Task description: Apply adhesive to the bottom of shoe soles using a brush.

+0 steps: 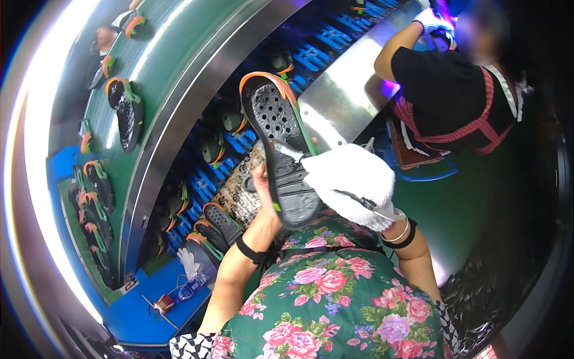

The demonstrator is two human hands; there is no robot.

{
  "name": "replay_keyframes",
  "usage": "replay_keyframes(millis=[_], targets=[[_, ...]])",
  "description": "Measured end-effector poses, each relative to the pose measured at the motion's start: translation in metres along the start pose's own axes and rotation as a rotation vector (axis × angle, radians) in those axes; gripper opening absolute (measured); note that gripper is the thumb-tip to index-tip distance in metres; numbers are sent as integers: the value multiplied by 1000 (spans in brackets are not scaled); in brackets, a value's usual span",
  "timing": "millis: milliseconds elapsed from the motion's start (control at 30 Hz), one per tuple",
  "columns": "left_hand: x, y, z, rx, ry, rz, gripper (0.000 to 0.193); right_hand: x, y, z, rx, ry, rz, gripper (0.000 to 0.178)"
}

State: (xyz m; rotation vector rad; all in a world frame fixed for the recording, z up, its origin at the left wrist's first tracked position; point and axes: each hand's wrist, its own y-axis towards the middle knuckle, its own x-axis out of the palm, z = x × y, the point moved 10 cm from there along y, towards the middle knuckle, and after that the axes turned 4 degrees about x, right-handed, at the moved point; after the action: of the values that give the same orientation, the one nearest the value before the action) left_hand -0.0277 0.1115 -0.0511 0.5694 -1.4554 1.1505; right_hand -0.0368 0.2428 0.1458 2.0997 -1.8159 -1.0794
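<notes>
In front of me I hold up a black shoe sole (280, 119) with an orange and green rim and round holes in its upper part. Bare fingers of my left hand (263, 194) grip it along its left edge. My right hand (353, 182), in a white knitted glove, is closed against the sole's right side. A pale wet-looking patch or strip lies at its fingertips, across the middle of the sole; what the fingers hold there is hidden.
On the left, a green conveyor (173, 66) carries more shoes (127, 113). Behind my left hand runs a rack with blue holders (206, 176). A blue table (140, 311) holds a bottle (190, 288) and a white glove (188, 262). A co-worker (451, 90) sits at the upper right.
</notes>
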Motion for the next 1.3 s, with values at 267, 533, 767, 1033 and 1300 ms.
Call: replay_keyframes(millis=[267,533,767,1033,1300], targets=[[8,-10,-16,-122,-297,-25,94,25,19,-5,16,12,-110,32],[-39,-24,-11,-75,337,241,82,47,-1,5,36,88,-108,35],[-13,-14,-15,-120,-274,-198,85,40,3,20,326,388,-20,30],[-2,-5,-3,-89,-181,-112,103,30,-1,2,47,116,38,30],[3,10,5,10,1,-114,105,26,-1,2,19,95,45,28]])
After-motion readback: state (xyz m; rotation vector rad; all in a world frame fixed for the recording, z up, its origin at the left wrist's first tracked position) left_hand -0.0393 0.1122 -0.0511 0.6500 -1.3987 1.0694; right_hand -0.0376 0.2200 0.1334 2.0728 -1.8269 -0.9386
